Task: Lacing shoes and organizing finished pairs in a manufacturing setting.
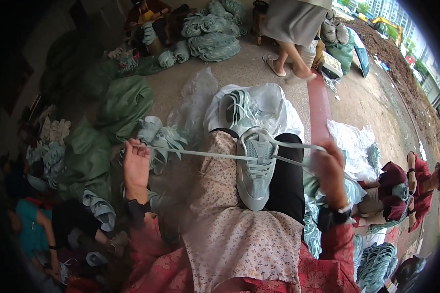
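A pale grey-green sneaker upper rests across my thighs, its toe pointing toward me and its lace partly threaded in crossed rows. Out to the left, my left hand is closed on one stretch of the shoelace, which runs taut to the eyelets. On the other side my right hand, smeared by motion, grips the lace's other stretch, with two strands leading from the shoe to it. A floral apron covers my lap under the sneaker's toe.
Beyond my knees, more shoe uppers lie on a white plastic bag. Green sacks and bundled uppers are at left, with stacked bundles farther off. Several people sit or walk nearby. Pale green bundles lie at right.
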The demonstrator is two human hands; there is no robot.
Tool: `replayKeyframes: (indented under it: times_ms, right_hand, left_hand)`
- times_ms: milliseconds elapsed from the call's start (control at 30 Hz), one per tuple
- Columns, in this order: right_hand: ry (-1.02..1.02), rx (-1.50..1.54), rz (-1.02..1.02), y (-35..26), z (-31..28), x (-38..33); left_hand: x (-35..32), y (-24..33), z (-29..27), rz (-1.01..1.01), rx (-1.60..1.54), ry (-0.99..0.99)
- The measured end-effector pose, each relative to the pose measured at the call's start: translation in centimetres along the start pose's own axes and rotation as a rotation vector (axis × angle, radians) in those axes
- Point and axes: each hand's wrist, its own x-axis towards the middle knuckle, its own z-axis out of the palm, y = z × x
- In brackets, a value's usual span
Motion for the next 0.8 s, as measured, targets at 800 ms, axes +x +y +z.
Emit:
replayKeyframes:
  times_ms: [800]
  right_hand:
    - [-0.088,-0.579,0.367,1.8,5.4,-0.4]
  left_hand:
    - [-0.6,-14.5,6.7,0.106,1.195,-0.665]
